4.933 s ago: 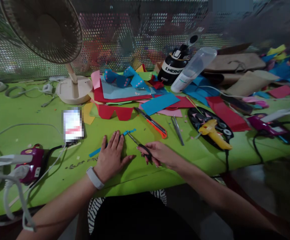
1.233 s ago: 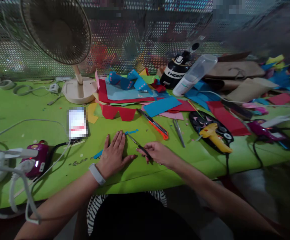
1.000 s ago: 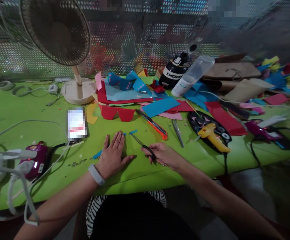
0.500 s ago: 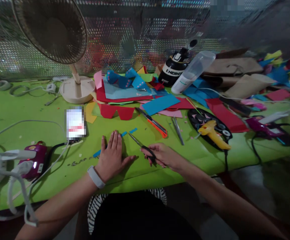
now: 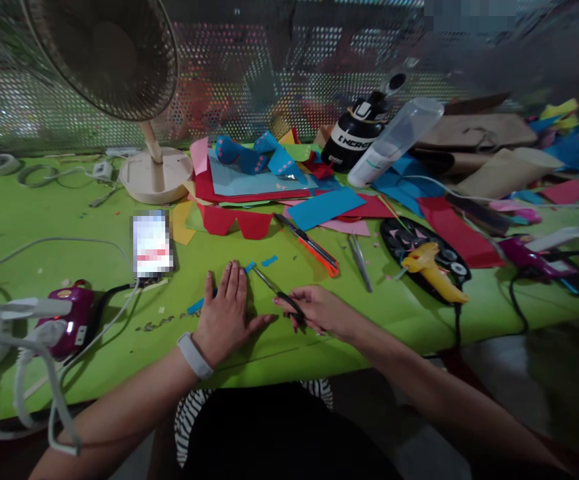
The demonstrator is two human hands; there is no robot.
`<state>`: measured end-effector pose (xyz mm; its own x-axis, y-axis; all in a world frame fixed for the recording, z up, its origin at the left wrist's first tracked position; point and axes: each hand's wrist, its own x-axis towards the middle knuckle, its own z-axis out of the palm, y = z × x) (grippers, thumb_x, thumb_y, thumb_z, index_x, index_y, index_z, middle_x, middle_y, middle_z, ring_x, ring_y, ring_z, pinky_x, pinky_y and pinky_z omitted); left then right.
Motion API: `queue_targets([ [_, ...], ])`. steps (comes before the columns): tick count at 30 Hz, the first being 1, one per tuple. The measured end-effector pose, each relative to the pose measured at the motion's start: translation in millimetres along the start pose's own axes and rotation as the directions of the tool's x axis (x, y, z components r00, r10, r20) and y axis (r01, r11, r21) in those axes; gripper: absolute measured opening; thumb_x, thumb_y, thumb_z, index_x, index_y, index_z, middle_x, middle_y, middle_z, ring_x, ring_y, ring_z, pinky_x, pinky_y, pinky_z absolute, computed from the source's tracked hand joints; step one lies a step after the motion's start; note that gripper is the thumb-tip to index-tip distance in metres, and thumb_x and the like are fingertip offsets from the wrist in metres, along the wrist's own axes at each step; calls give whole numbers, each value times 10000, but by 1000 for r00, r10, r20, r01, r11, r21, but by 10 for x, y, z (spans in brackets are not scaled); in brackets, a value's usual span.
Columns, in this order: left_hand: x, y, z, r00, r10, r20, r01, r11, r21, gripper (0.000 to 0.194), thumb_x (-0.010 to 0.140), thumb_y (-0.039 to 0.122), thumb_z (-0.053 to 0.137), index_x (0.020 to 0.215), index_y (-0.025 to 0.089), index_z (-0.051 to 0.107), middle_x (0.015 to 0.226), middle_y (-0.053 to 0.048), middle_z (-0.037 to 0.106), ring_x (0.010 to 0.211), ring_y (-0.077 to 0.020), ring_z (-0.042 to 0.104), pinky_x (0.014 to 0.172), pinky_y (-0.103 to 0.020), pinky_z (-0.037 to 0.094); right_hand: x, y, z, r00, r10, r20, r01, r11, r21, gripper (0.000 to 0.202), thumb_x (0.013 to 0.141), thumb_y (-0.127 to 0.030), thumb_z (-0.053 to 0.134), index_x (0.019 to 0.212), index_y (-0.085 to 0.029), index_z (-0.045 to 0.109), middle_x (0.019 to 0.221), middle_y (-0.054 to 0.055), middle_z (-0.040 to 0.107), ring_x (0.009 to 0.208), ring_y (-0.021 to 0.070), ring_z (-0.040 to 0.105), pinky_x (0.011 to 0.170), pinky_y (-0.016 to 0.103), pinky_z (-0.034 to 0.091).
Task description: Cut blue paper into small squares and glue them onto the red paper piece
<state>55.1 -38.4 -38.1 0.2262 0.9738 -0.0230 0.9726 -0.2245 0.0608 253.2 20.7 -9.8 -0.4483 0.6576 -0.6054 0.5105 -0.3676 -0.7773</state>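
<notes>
My left hand (image 5: 224,307) lies flat, palm down, on the green table (image 5: 269,360). It presses on a narrow blue paper strip (image 5: 196,306), whose ends stick out on both sides of the fingers. My right hand (image 5: 316,310) is closed around the dark handles of a pair of scissors (image 5: 268,279). The blades point up and left, and their tip is by the strip's right end. A small cut piece of blue paper (image 5: 270,261) lies just beyond the tip. Farther back sits a red paper glasses shape (image 5: 236,222).
A utility knife (image 5: 314,247), tweezers (image 5: 360,261) and a yellow glue gun (image 5: 434,272) on a black tray lie to the right. A phone (image 5: 152,247), a fan (image 5: 155,175) and cables are left. Coloured paper sheets (image 5: 326,207) and a black bottle (image 5: 352,140) stand behind.
The scissors and my right hand have shifted slightly left, bringing the blade tip closer to the blue strip's right end. My left hand stays flat on the strip.
</notes>
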Motion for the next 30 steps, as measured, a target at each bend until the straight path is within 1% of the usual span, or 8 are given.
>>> queue_targets([
  [4,0,4,-13,1000,0,5,0,1000,-13,1007,867,789,137,1520,33,262,1603,-208,174,1505,-314,147,1210,-574,97,-25,9,-17,1000,15,-7,-15,1000,15,493,724,-639,712,679,-174,555,532,-21,610,301,15,305,313,202,232],
  [12,2,4,-13,1000,-4,14,5,1000,-17,1001,873,782,165,1520,23,254,1603,-212,166,1506,-322,139,1205,-587,101,9,44,-52,1000,-8,23,8,1000,16,499,740,-655,690,703,-173,566,566,-16,628,307,15,311,313,200,232],
  [15,4,4,-21,1000,-4,20,4,1000,-15,996,878,777,170,1520,20,251,1603,-213,164,1505,-325,141,1204,-586,100,7,25,-62,1000,-3,23,3,1000,2,503,740,-652,693,697,-168,562,561,-15,631,297,14,310,313,203,227],
  [22,11,13,-38,999,-8,34,8,1000,-13,1002,872,786,165,1516,25,263,1604,-210,156,1506,-322,136,1200,-594,109,8,-60,-69,999,39,32,-39,999,-22,473,788,-615,676,690,-168,556,543,-14,632,297,17,318,314,201,238],
  [26,8,14,-42,999,-8,35,9,1000,-19,994,871,788,173,1523,42,257,1606,-204,156,1508,-319,129,1200,-595,115,8,-43,-103,1000,20,23,-20,1000,-17,491,765,-637,684,691,-166,569,552,-8,641,295,15,320,313,202,236],
  [30,4,13,-43,1000,-8,24,9,1000,-27,979,870,787,189,1531,68,250,1610,-198,156,1509,-317,125,1204,-587,104,4,-33,-110,999,17,37,-16,999,-29,487,779,-636,667,683,-170,563,557,-6,643,291,16,320,315,206,231],
])
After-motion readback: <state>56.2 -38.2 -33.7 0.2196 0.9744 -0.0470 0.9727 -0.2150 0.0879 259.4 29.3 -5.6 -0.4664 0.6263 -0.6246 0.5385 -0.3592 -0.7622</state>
